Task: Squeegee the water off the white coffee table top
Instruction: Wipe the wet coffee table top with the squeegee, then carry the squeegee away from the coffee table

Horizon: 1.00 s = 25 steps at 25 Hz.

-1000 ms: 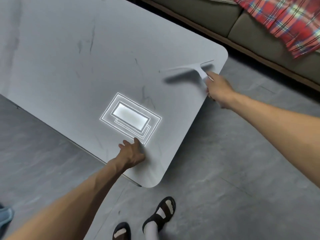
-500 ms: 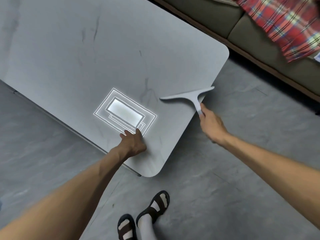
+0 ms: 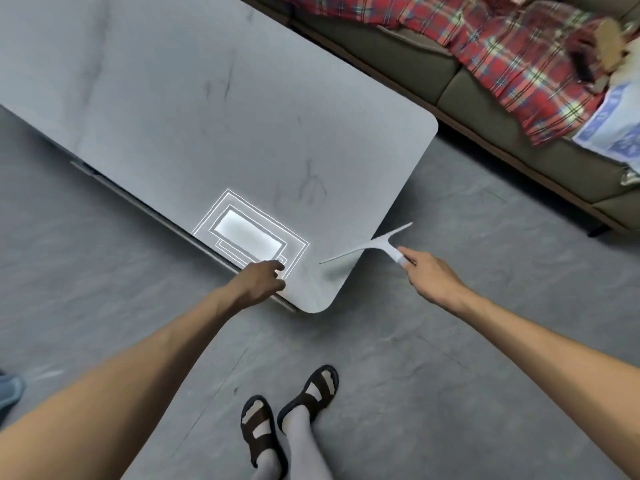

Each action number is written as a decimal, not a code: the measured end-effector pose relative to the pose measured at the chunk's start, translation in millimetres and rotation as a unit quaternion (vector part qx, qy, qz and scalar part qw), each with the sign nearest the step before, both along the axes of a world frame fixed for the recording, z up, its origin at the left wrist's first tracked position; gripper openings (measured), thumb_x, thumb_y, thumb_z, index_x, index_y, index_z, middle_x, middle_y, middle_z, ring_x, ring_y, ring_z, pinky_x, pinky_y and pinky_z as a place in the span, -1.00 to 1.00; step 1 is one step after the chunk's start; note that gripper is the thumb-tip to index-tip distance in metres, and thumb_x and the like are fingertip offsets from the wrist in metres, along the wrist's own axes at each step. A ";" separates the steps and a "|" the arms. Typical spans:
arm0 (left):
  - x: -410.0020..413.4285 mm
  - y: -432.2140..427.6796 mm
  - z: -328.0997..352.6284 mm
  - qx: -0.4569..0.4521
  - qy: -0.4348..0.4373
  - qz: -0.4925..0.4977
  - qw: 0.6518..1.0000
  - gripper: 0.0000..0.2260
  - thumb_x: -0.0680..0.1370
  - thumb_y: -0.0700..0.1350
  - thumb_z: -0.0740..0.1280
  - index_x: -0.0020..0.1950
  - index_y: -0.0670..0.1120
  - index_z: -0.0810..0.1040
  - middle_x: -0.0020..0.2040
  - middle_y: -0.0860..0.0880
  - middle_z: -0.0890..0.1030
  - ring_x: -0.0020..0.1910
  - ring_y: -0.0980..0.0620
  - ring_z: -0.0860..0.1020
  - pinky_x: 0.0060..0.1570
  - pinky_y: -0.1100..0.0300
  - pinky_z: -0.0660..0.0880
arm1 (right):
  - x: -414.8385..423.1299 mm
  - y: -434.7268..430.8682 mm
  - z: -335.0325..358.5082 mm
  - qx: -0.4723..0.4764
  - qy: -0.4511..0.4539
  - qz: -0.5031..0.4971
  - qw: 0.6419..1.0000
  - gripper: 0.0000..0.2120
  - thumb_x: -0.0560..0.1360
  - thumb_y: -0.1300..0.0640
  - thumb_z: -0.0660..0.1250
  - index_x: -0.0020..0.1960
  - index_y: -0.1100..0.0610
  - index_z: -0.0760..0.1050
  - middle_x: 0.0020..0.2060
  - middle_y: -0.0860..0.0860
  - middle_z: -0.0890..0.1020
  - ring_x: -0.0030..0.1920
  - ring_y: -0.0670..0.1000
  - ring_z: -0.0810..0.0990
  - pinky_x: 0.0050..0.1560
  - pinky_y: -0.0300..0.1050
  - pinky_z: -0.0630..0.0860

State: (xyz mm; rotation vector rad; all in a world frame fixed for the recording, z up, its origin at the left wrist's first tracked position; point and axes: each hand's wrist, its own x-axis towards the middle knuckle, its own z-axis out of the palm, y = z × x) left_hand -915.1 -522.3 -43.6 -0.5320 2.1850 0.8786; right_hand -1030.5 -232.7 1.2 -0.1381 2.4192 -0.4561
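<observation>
Down at the near right corner of the counter, the squeegee hangs half on and half off. Its thin white blade runs at a slant, with the left end over the pale, grey-veined top close to the rounded corner and the right end out past the edge, above the floor. A soft shadow lies under the left end; whether the blade touches the surface there cannot be told. The right hand is out over the floor just beside the counter's edge, with its fingers wrapped round the short handle, which points back toward the person.

The left hand holds nothing. It rests on the counter's near edge with fingers loosely bent and their tips on the top, touching the corner of a bright rectangular reflection of a light. The two hands are well apart, with the counter's corner between them.

Below, the person's feet stand on the grey floor in dark sandals over white socks. Beyond the counter stands an olive sofa with a red plaid blanket spread over it and a blue-and-white patterned piece at its right end. A blue object shows at the left edge.
</observation>
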 end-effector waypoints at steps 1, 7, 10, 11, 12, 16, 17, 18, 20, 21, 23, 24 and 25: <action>6.0 -5.3 15.7 0.001 0.012 0.007 1.000 -0.55 0.52 -0.11 0.27 0.42 -0.06 0.40 0.31 -0.11 0.56 0.28 -0.11 0.50 0.21 0.15 0.41 | 5.9 -11.2 13.3 -0.020 -0.006 0.002 1.000 -0.74 0.61 -0.08 0.06 0.17 -0.16 0.48 -0.36 -0.02 0.53 -0.39 0.06 0.47 -0.39 -0.16 0.35; 48.1 -41.1 66.4 -0.011 0.052 0.091 0.994 -0.59 0.50 -0.13 0.28 0.37 -0.08 0.47 0.24 -0.08 0.61 0.24 -0.08 0.53 0.23 0.15 0.45 | 7.8 -79.0 30.0 -0.126 -0.099 -0.078 0.984 -0.71 0.52 0.16 0.20 0.20 -0.05 0.50 -0.27 0.06 0.51 -0.43 0.01 0.40 -0.49 -0.19 0.36; 60.0 -46.1 58.3 -0.003 0.054 0.137 0.989 -0.61 0.50 -0.18 0.28 0.34 -0.12 0.49 0.23 -0.11 0.61 0.21 -0.07 0.55 0.16 0.22 0.43 | -36.3 -103.7 4.7 -0.131 -0.073 -0.150 0.977 -0.65 0.58 0.23 0.08 0.32 0.10 0.41 -0.35 0.09 0.46 -0.46 0.00 0.39 -0.50 -0.19 0.34; 61.4 -45.2 54.3 -0.003 0.055 0.151 0.987 -0.61 0.51 -0.19 0.28 0.34 -0.12 0.49 0.23 -0.11 0.61 0.20 -0.08 0.55 0.14 0.23 0.43 | -55.3 -109.7 -4.6 -0.125 -0.062 -0.165 0.976 -0.65 0.58 0.24 0.06 0.34 0.16 0.37 -0.38 0.11 0.44 -0.48 0.01 0.39 -0.49 -0.18 0.32; 62.9 -42.6 47.6 -0.006 0.052 0.169 0.984 -0.62 0.51 -0.18 0.28 0.34 -0.12 0.49 0.22 -0.11 0.61 0.19 -0.08 0.56 0.13 0.22 0.43 | -73.9 -117.3 -15.4 -0.114 -0.057 -0.167 0.978 -0.65 0.59 0.25 0.04 0.35 0.20 0.34 -0.39 0.12 0.43 -0.49 0.02 0.38 -0.49 -0.17 0.31; 60.7 -16.1 15.3 -0.020 0.033 0.226 0.973 -0.62 0.52 -0.17 0.29 0.34 -0.11 0.48 0.22 -0.11 0.61 0.17 -0.09 0.56 0.11 0.21 0.43 | -116.4 -151.1 -61.0 -0.058 -0.055 -0.032 0.996 -0.64 0.57 0.29 0.09 0.34 0.37 0.35 -0.25 0.18 0.46 -0.42 0.04 0.40 -0.57 -0.16 0.38; 60.5 -7.9 8.4 -0.020 0.026 0.240 0.970 -0.62 0.53 -0.16 0.29 0.36 -0.11 0.48 0.23 -0.11 0.60 0.18 -0.09 0.56 0.11 0.21 0.42 | -110.6 -158.6 -70.6 -0.045 -0.053 0.005 0.998 -0.62 0.56 0.31 0.09 0.35 0.35 0.33 -0.14 0.21 0.49 -0.38 0.09 0.45 -0.65 -0.23 0.36; 60.8 -0.6 3.9 -0.018 0.018 0.250 0.968 -0.61 0.53 -0.16 0.28 0.37 -0.10 0.47 0.25 -0.11 0.59 0.20 -0.09 0.55 0.11 0.21 0.42 | -98.4 -164.1 -77.9 -0.036 -0.046 0.035 0.998 -0.60 0.55 0.31 0.08 0.38 0.27 0.30 -0.03 0.21 0.50 -0.33 0.14 0.52 -0.68 -0.26 0.34; 62.0 11.2 -0.5 -0.017 0.009 0.270 0.963 -0.61 0.54 -0.14 0.28 0.37 -0.09 0.46 0.25 -0.11 0.59 0.20 -0.09 0.55 0.09 0.21 0.42 | -66.1 -163.3 -86.0 -0.036 -0.022 0.129 0.991 -0.54 0.55 0.24 0.02 0.44 0.08 0.19 0.05 0.21 0.49 -0.15 0.26 0.58 -0.53 -0.13 0.45; 64.2 16.6 -1.2 -0.015 0.008 0.285 0.958 -0.61 0.54 -0.14 0.28 0.37 -0.08 0.46 0.25 -0.11 0.59 0.19 -0.08 0.55 0.09 0.21 0.42 | -51.2 -154.6 -87.4 -0.037 -0.009 0.199 0.979 -0.50 0.55 0.22 0.01 0.48 0.03 0.13 0.05 0.24 0.51 -0.09 0.29 0.57 -0.39 -0.04 0.47; 70.1 26.4 1.3 -0.016 0.008 0.305 0.952 -0.61 0.53 -0.14 0.28 0.37 -0.08 0.46 0.24 -0.11 0.60 0.19 -0.08 0.55 0.11 0.20 0.43 | -33.7 -123.9 -86.2 -0.030 0.016 0.352 0.936 -0.44 0.57 0.19 0.04 0.54 -0.03 0.04 -0.01 0.27 0.56 -0.04 0.32 0.55 -0.17 0.00 0.42; 73.4 31.7 3.4 -0.018 0.007 0.311 0.950 -0.61 0.53 -0.15 0.28 0.37 -0.08 0.46 0.24 -0.11 0.60 0.19 -0.08 0.55 0.12 0.19 0.43 | -30.9 -103.8 -83.4 -0.019 0.024 0.412 0.910 -0.42 0.57 0.18 0.06 0.55 -0.05 0.03 -0.06 0.26 0.57 -0.08 0.30 0.55 -0.17 -0.01 0.40; 76.8 36.1 6.4 -0.019 0.005 0.317 0.948 -0.61 0.53 -0.15 0.28 0.37 -0.09 0.46 0.24 -0.12 0.60 0.19 -0.08 0.55 0.13 0.18 0.43 | -31.4 -82.6 -79.3 -0.003 0.028 0.456 0.890 -0.42 0.57 0.18 0.07 0.56 -0.07 0.04 -0.12 0.23 0.58 -0.15 0.27 0.54 -0.20 -0.01 0.38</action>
